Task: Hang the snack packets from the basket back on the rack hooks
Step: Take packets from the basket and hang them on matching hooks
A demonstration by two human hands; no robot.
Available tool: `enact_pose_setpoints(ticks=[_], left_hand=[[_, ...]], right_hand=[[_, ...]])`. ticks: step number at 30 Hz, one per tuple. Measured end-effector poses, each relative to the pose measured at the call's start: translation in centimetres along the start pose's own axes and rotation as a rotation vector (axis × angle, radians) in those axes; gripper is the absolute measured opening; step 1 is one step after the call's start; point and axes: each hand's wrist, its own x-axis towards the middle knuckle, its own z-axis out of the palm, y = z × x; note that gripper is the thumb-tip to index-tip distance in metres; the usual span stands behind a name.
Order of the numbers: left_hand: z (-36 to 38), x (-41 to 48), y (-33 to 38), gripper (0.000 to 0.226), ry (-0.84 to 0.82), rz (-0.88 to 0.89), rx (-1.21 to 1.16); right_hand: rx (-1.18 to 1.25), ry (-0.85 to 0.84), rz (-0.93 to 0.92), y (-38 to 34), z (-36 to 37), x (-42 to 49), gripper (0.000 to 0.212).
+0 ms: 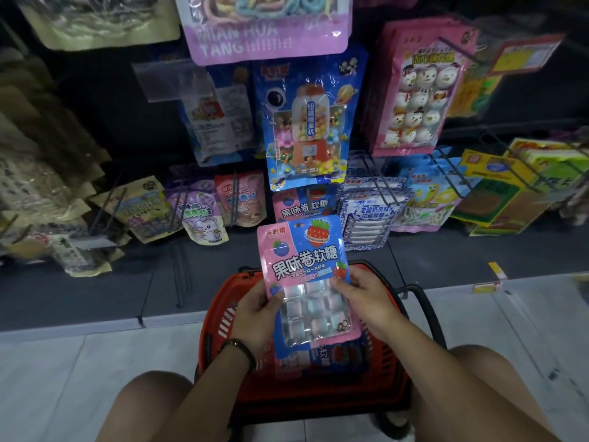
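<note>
Left hand [255,317] and right hand [366,298] each in closed grip.

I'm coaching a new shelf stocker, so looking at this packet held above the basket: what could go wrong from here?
1. Both the left hand and right hand grip the pink-and-blue packet low down, so its top could flop and miss the hook.
2. The matching packets hang low, behind the blue gumball packet, which might get knocked.
</note>
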Motion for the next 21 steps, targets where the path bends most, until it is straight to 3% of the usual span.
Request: enact_pose_setpoints(ticks=[10, 12, 21], left_hand=[[-0.1, 0.0, 0.6, 0.007, 0.008, -0.028, 0.038], [-0.2, 0.4, 0.6, 0.015, 0.007, -0.03, 0.059], [0.6, 6.1, 3.9, 0.017, 0.065, 0.08, 0.294]], right_hand=[[0.065, -0.069, -0.054, -0.8, 0.1, -1.0, 0.022], [0.04, -0.07, -0.088, -1.0, 0.1, -1.1, 0.022], [-0.422, 0.064, -0.282, -4.1, -1.4, 3.7, 0.014]])
